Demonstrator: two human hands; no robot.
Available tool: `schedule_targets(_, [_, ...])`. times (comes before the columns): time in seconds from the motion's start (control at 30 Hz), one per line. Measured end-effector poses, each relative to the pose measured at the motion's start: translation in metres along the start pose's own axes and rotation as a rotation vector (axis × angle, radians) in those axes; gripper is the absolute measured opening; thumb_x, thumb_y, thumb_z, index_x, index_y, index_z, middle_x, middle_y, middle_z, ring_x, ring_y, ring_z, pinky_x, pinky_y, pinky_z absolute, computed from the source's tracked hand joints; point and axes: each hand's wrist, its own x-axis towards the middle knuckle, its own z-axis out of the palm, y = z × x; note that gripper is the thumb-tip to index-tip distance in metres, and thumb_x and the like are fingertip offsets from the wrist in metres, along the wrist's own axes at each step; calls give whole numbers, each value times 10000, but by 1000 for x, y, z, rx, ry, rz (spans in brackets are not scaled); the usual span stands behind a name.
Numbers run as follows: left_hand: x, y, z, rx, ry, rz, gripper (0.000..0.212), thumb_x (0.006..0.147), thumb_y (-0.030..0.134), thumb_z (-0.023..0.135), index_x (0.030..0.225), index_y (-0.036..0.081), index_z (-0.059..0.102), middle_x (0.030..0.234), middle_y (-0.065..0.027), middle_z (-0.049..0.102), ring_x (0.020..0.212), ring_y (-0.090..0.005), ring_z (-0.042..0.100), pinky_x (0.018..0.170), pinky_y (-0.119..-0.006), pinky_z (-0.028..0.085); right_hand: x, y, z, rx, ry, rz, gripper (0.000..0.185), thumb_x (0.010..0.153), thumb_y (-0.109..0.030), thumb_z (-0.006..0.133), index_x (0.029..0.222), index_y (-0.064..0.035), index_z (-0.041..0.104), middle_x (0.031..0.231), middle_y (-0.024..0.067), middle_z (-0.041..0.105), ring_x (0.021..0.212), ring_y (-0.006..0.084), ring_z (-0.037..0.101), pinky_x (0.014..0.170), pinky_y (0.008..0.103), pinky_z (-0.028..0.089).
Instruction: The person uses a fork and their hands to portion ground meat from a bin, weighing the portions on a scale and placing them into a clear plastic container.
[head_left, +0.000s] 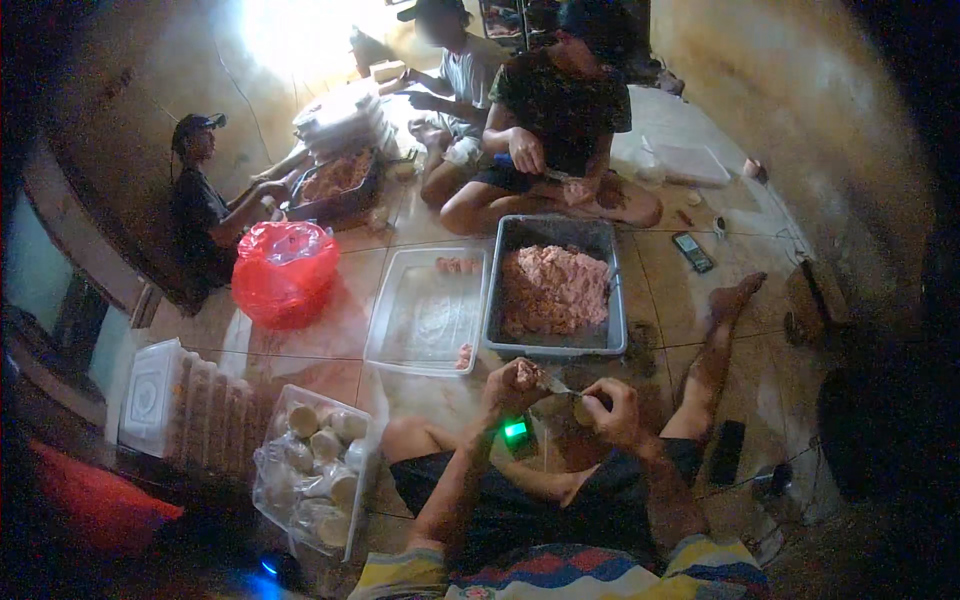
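My left hand (510, 386) cups a small lump of pink ground-meat-like filling (527, 373) in front of the tubs. My right hand (613, 409) grips the handle of a metal utensil (555, 384), probably a spoon, whose far end touches the lump. Just beyond my hands stands a grey plastic tub (553, 349) holding a large mound of the same pink mixture (559, 289). To its left lies a shallow clear plastic tray (427, 322) with small rows of shaped pink pieces at its upper right and lower right corners. A small device with a lit green display (516, 430) rests between my legs.
At lower left, a clear box (360, 480) holds several bagged pale round wrappers (325, 445), beside stacked lidded containers (154, 397). A red plastic bag (285, 281) stands left of the tray. Several co-workers sit beyond, one near another tub (360, 202). A phone (692, 252) lies at right.
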Motion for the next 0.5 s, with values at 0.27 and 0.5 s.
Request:
schedule_targets(0.27, [2,-9,5,-195,-112,-47,213,743,172,729,755,53,553,669,-87,593,590,-175,533,573,-322,464,-2,5,0,-17,5,-57,119,759,-109,628,806,0,629,777,148,617,780,302,605,712,373,460])
schedule_targets(0.5, [3,14,-13,124,-91,-133,238,720,193,741,755,57,549,680,-78,608,594,-170,554,569,-327,474,-2,-7,0,35,-68,46,106,755,-102,637,800,-7,628,778,144,618,786,297,607,715,375,461])
